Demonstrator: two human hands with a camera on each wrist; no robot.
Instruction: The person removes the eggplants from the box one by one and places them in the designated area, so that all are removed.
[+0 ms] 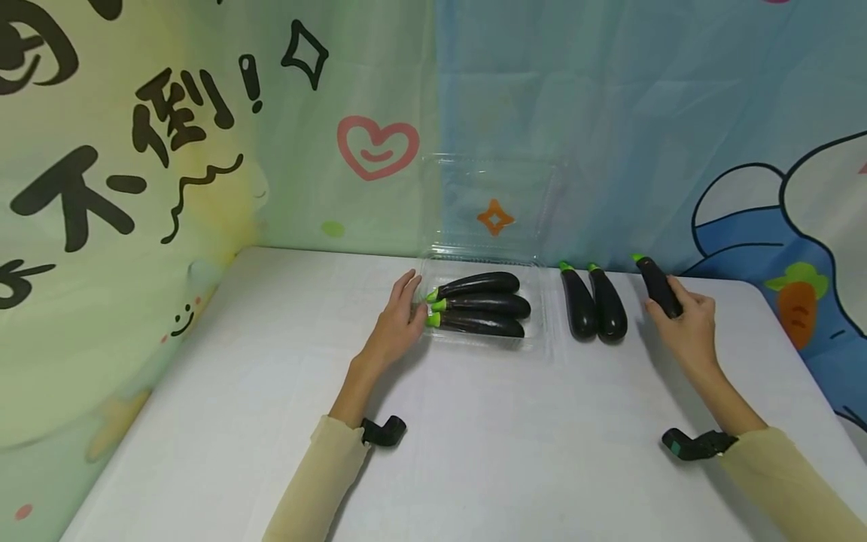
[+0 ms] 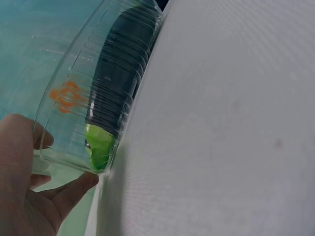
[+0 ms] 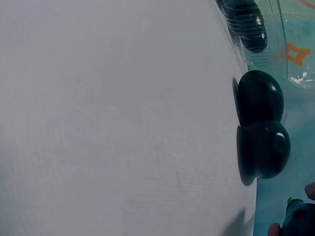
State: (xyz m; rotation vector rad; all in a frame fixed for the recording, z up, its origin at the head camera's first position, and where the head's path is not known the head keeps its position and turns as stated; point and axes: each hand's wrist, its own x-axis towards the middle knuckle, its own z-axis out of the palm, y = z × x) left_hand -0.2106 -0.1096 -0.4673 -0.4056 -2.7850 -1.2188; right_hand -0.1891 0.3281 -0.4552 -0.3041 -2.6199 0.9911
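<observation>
At the left end of a clear plastic clamshell box [image 1: 535, 348], my left hand [image 1: 398, 324] grips the end wall. In the left wrist view, one digit reaches over the rim and another touches low by the base. Three dark eggplants with green stem ends lie side by side inside: the upper [image 1: 484, 283], middle [image 1: 491, 305] and lower [image 1: 482, 324]. My right hand [image 1: 692, 316] holds another eggplant [image 1: 657, 286] above the table, stem end pointing away. Only a bit of that hand shows in the right wrist view, beside the held eggplant [image 3: 299, 219].
Two eggplants, one [image 1: 579, 302] and another [image 1: 609, 305], lie together on the white table [image 1: 474, 444] between the box and my right hand. The box's transparent lid [image 1: 467, 196] stands up against the printed backdrop [image 1: 609, 90] at the table's far edge.
</observation>
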